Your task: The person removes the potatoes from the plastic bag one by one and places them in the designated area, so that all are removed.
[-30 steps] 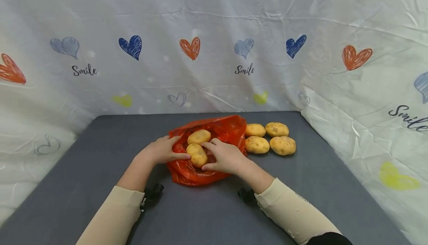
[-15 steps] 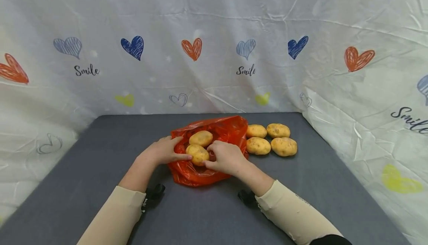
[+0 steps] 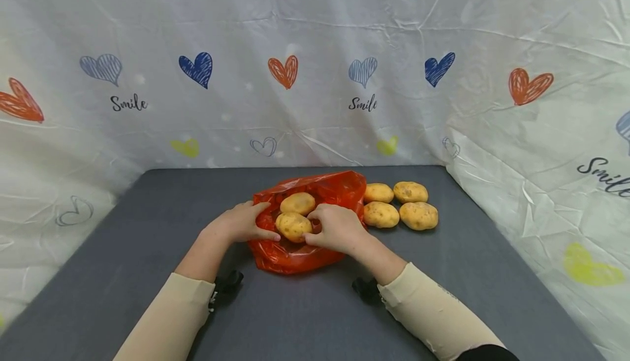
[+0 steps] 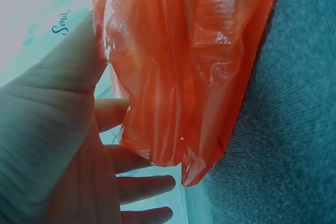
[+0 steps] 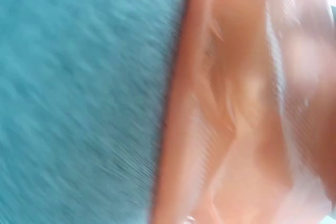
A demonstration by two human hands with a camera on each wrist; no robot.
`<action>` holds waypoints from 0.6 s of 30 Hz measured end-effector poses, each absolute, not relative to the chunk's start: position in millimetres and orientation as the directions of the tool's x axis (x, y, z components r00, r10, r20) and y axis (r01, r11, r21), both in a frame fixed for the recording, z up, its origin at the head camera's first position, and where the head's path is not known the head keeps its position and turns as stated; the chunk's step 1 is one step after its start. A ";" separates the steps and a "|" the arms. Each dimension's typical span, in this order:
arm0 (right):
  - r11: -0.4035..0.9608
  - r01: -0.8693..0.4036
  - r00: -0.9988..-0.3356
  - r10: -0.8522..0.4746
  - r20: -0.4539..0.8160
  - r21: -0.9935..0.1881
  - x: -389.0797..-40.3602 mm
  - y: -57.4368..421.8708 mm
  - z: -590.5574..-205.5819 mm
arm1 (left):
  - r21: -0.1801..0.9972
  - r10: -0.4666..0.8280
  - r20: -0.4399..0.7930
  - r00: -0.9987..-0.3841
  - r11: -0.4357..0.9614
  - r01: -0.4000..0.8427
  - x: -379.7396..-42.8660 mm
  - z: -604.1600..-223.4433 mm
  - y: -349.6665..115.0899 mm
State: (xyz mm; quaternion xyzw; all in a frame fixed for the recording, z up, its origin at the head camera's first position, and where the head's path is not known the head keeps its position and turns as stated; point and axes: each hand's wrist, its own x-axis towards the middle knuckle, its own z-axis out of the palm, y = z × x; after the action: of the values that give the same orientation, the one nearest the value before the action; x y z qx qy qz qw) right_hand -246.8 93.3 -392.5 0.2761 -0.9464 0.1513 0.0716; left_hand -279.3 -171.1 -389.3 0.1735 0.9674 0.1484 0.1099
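Observation:
A red plastic bag lies with its mouth toward me in the head view, two potatoes showing inside. My right hand reaches into it and grips the nearer potato at its right side with thumb and index finger. Just behind lies the farther potato, touching or nearly touching the near one. My left hand holds the bag's left edge between thumb and fingers. In the left wrist view, fingers of that hand extend past the bag. The right wrist view is blurred, mostly bag and table.
Several more potatoes sit in a group right of the bag, the nearest ones against or close to its side. A grey table carries everything. Behind and at both sides hangs a white sheet printed with hearts.
My right thumb and index finger have come together on the near potato, which has turned and shifted slightly right. My left thumb has drawn slightly off that potato; the left hand otherwise stays put.

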 end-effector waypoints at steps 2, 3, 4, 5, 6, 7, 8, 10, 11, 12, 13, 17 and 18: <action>0.801 -0.534 -0.845 -0.492 0.212 -0.270 -248.1 98.9 -386.2 | 0.326 0.368 -0.159 -0.916 0.896 0.303 -279.3 -388.7 -171.1; 0.800 -0.530 -0.847 -0.489 0.207 -0.281 -248.8 102.4 -382.9 | 0.327 0.368 -0.157 -0.916 0.895 0.304 -279.3 -388.5 -171.1; 0.795 -0.525 -0.851 -0.485 0.201 -0.304 -249.0 106.4 -378.7 | 0.328 0.369 -0.156 -0.916 0.894 0.304 -279.3 -388.4 -171.1; 0.787 -0.522 -0.853 -0.485 0.195 -0.329 -249.5 110.7 -374.8 | 0.328 0.370 -0.155 -0.916 0.894 0.305 -279.3 -388.4 -171.2; 0.775 -0.523 -0.852 -0.488 0.190 -0.356 -250.0 115.2 -370.9 | 0.326 0.373 -0.153 -0.915 0.893 0.310 -279.3 -388.3 -171.3; 0.763 -0.522 -0.852 -0.491 0.184 -0.380 -250.4 119.7 -366.9 | 0.327 0.373 -0.152 -0.915 0.893 0.310 -279.4 -388.4 -171.4; 0.749 -0.523 -0.850 -0.497 0.176 -0.407 -250.8 124.1 -362.9 | 0.329 0.375 -0.151 -0.915 0.892 0.311 -279.6 -388.5 -171.5; 0.732 -0.519 -0.849 -0.503 0.163 -0.441 -252.0 132.4 -356.0 | 0.332 0.375 -0.151 -0.915 0.891 0.311 -280.0 -389.0 -172.0; 0.725 -0.518 -0.847 -0.508 0.155 -0.454 -252.5 136.2 -352.9 | 0.333 0.375 -0.150 -0.915 0.890 0.310 -280.4 -389.3 -172.3; 0.720 -0.514 -0.848 -0.510 0.147 -0.467 -252.8 140.0 -349.7 | 0.334 0.374 -0.150 -0.915 0.890 0.309 -280.8 -389.6 -172.7; 0.717 -0.509 -0.849 -0.510 0.139 -0.476 -253.2 143.5 -346.7 | 0.338 0.370 -0.152 -0.917 0.891 0.304 -281.1 -390.1 -173.0; 0.706 -0.494 -0.850 -0.514 0.113 -0.507 -253.6 157.7 -336.6 | 0.335 0.359 -0.157 -0.920 0.896 0.293 -282.2 -391.8 -174.3; 0.702 -0.492 -0.850 -0.516 0.109 -0.515 -253.6 161.2 -334.0 | 0.334 0.357 -0.159 -0.921 0.897 0.290 -282.3 -392.0 -174.5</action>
State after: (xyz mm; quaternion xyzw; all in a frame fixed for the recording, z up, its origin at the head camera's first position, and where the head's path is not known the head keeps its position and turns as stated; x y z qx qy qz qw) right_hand -253.6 161.2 -334.0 0.2731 -0.9222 0.2729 -0.0218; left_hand -282.3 -174.5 -392.0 0.1671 0.9678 0.1537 0.1085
